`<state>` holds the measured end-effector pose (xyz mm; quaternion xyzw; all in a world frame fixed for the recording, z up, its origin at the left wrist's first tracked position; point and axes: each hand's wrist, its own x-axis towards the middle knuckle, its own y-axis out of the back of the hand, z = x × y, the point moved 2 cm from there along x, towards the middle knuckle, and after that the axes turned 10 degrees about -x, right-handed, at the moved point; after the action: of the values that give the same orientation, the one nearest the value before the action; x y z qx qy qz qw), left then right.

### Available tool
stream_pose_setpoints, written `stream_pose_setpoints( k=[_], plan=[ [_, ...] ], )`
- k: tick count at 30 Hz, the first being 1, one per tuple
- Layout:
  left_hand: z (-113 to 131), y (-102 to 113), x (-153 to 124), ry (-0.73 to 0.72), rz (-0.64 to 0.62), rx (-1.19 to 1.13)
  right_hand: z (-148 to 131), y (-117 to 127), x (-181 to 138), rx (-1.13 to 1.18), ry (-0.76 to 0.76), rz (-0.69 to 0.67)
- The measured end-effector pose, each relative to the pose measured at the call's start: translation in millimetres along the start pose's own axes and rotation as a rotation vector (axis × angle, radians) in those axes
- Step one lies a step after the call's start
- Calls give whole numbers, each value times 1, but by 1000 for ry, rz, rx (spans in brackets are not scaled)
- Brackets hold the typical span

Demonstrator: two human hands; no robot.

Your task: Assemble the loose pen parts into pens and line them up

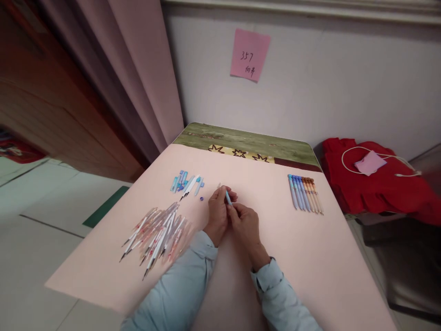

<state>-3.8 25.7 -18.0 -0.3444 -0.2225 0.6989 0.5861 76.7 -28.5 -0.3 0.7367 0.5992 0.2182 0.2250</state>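
My left hand [217, 214] and my right hand [245, 224] meet over the middle of the pink table sheet [275, 257]. Both are closed around one light blue pen part [228, 198] that sticks up between the fingers. A clear thin piece shows just past my left fingertips. To the left lies a heap of several clear pen refills and barrels [158, 234]. Behind it sits a small cluster of blue pen caps and parts [188, 184], with one tiny blue bit [201, 199] beside it.
A neat row of several finished pens [306, 193], blue and orange, lies at the right of the sheet. A pink note [250, 55] hangs on the wall. A red cloth [379, 184] with a white cable and pink paper lies right of the table. Curtain at left.
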Motion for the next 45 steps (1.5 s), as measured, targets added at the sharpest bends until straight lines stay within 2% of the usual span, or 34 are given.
stream_pose_setpoints(
  k=[5, 10, 17, 23, 32, 45],
  plan=[
    [5, -1, 1, 60, -31, 29, 0, 2, 0, -66, 3, 43],
    [6, 0, -4, 172, -78, -5, 3, 3, 1, 33, 9, 45],
    [10, 0, -3, 97, -64, -12, 12, 11, 7, 171, -17, 2],
    [5, -2, -5, 76, -111, 20, 19, 12, 8, 414, -31, -166],
    [-10, -12, -28, 167, -137, 135, 38, 32, 1, 497, -56, -125],
    [-11, -16, -37, -78, -92, 336, 45, 32, -3, 460, 77, -98]
  ],
)
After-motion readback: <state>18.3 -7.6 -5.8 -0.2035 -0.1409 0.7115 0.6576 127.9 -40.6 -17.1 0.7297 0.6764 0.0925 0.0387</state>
